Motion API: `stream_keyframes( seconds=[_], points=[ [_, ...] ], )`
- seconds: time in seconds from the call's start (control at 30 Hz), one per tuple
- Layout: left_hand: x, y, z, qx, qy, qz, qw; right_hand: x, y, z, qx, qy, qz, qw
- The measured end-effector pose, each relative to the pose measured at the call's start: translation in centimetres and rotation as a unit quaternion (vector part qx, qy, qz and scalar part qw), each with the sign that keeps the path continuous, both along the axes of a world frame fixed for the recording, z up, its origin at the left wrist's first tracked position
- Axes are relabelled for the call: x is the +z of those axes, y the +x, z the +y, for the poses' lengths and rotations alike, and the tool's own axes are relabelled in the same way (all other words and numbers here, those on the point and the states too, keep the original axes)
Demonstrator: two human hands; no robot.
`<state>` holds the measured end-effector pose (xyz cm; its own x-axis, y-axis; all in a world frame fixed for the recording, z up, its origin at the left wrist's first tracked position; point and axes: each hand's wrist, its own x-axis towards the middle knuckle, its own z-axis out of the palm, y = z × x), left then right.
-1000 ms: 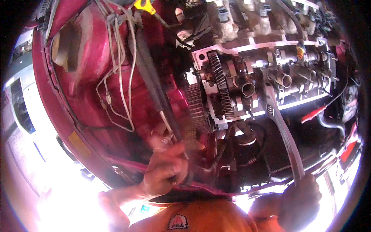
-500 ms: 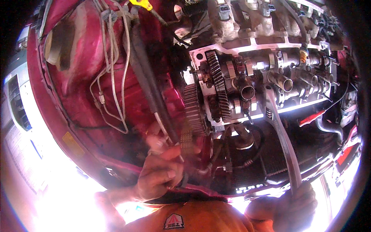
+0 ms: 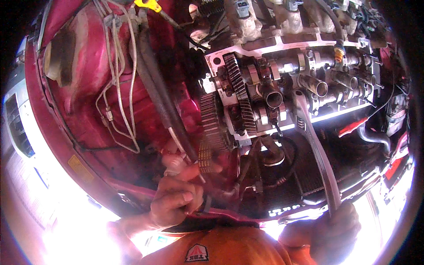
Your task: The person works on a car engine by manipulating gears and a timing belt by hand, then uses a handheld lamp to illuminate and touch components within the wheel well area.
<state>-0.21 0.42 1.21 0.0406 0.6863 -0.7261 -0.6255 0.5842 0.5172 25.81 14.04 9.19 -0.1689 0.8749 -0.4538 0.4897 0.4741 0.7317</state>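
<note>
My left hand (image 3: 176,196) is curled at the lower end of a dark toothed belt (image 3: 205,152) with yellow markings, gripping it beside a black hose (image 3: 165,106). The belt runs up round a ribbed pulley (image 3: 212,119) at the left end of the exposed engine head (image 3: 282,73), next to a toothed gear (image 3: 236,84). My right hand (image 3: 335,227) is closed round the handle of a long steel adjustable wrench (image 3: 320,163). The wrench's head lies on the lower camshaft, between two upright metal tubes.
The red engine bay (image 3: 79,106) holds bent metal pipes (image 3: 132,115) on the left, a yellow dipstick handle (image 3: 147,5) at the top, a red-handled item (image 3: 353,126) and a silver hose (image 3: 373,141) at right. My orange-clad torso (image 3: 221,247) fills the bottom.
The whole view has shifted slightly, with the engine bay appearing further left. My two hands stay on the belt and the wrench, with little visible movement relative to the engine.
</note>
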Motion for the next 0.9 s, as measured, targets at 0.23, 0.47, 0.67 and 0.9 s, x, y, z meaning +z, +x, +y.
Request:
stream_keyframes(
  seconds=[0.23,0.47,0.67,0.9],
  points=[
    [0.1,0.8,0.0,0.023,-0.007,0.014,1.000,-0.3,0.4,0.4,0.003,-0.007,-0.008,1.000],
    [-0.5,1.0,-1.2,0.056,0.078,0.037,0.995,0.4,-1.0,0.8,-0.013,-0.035,-0.042,0.998],
    [-1.4,0.9,-1.6,0.009,0.183,0.091,0.979,0.9,-1.1,0.2,-0.201,0.004,0.236,0.951],
    [-0.3,0.8,-1.1,0.047,0.008,0.029,0.998,0.7,0.1,-0.3,-0.039,0.005,0.084,0.996]
  ],
)
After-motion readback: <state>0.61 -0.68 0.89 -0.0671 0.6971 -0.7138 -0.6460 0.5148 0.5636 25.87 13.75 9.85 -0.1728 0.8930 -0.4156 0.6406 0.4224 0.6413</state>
